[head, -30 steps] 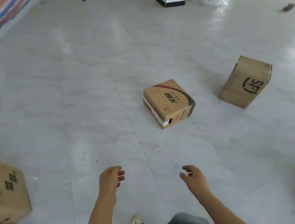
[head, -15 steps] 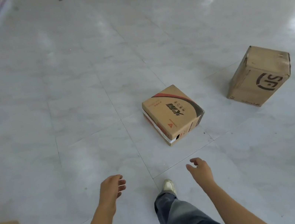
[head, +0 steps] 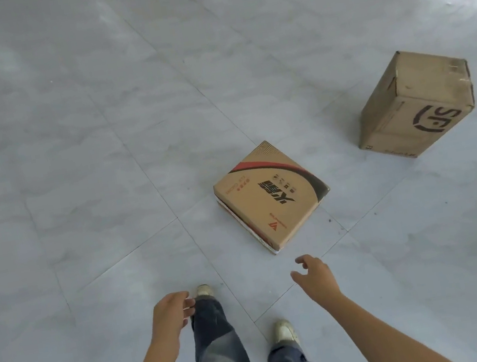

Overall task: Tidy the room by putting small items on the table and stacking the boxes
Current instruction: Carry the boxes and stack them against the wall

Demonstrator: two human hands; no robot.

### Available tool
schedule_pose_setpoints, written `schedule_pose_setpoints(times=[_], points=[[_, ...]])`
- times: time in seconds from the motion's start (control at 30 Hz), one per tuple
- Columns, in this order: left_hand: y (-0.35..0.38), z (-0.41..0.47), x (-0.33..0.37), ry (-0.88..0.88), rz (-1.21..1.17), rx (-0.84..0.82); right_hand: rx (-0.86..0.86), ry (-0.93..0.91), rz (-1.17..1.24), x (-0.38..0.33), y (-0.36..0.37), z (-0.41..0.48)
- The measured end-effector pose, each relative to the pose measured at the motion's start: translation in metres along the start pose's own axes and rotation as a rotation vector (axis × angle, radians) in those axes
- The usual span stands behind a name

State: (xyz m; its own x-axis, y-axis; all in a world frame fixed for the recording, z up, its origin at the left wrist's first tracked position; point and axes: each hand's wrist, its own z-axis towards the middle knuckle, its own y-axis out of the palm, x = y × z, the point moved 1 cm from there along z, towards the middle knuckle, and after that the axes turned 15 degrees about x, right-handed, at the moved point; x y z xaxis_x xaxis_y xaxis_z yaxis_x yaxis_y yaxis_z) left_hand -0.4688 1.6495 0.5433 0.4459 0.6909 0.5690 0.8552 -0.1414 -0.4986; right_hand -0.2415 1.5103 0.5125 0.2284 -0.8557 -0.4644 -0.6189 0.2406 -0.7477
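Cardboard flat box (head: 271, 197), just beyond R hand (head: 316, 276) fingers (head: 303, 259), untouched, L hand (head: 170, 310) farther, both slack, empty.

Both boxes rest on the floor (head: 72, 177). The near box (head: 271, 196) lies flat at 1 o'clock from the person's feet, with one corner turned towards them. The far box (head: 413, 104) stands at 2 o'clock from the near box, well apart from it. The left shoe (head: 203, 291) is at 11 o'clock from the right shoe (head: 283, 331). The left hand (head: 171, 313) hangs just at 8 o'clock of the left shoe. The right hand (head: 314, 275) hovers at 5 o'clock of the near box's closest corner, near it but apart.
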Motion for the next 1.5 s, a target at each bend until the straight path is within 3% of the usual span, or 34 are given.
schedule_pose_setpoints(times=[0.27,0.4,0.6,0.73,0.9,1.1,1.27,1.37,1.5], points=[[0.050,0.078,0.090,0.076,0.103,-0.259,0.089,0.200,0.016,-0.043,0.021,0.042],[0.098,0.151,0.099,0.144,0.155,-0.336,0.082,0.164,-0.016,-0.051,0.074,0.090],[0.247,0.313,0.050,0.344,0.291,-0.331,0.169,0.219,-0.086,0.026,0.193,0.216],[0.338,0.394,0.028,0.474,0.355,-0.342,0.208,0.335,0.064,0.089,0.257,0.288],[0.395,0.464,0.021,0.544,0.332,-0.287,0.287,0.309,0.075,0.122,0.311,0.322],[0.430,0.483,0.031,0.611,0.140,-0.267,0.484,0.288,0.217,0.135,0.322,0.343],[0.449,0.504,0.026,0.605,0.107,-0.330,0.584,0.408,0.619,0.142,0.307,0.364],[0.457,0.509,0.031,0.596,0.093,-0.325,0.489,0.511,0.757,0.146,0.309,0.370],[0.467,0.509,0.030,0.564,0.071,-0.316,0.423,0.506,0.681,0.153,0.315,0.372]])
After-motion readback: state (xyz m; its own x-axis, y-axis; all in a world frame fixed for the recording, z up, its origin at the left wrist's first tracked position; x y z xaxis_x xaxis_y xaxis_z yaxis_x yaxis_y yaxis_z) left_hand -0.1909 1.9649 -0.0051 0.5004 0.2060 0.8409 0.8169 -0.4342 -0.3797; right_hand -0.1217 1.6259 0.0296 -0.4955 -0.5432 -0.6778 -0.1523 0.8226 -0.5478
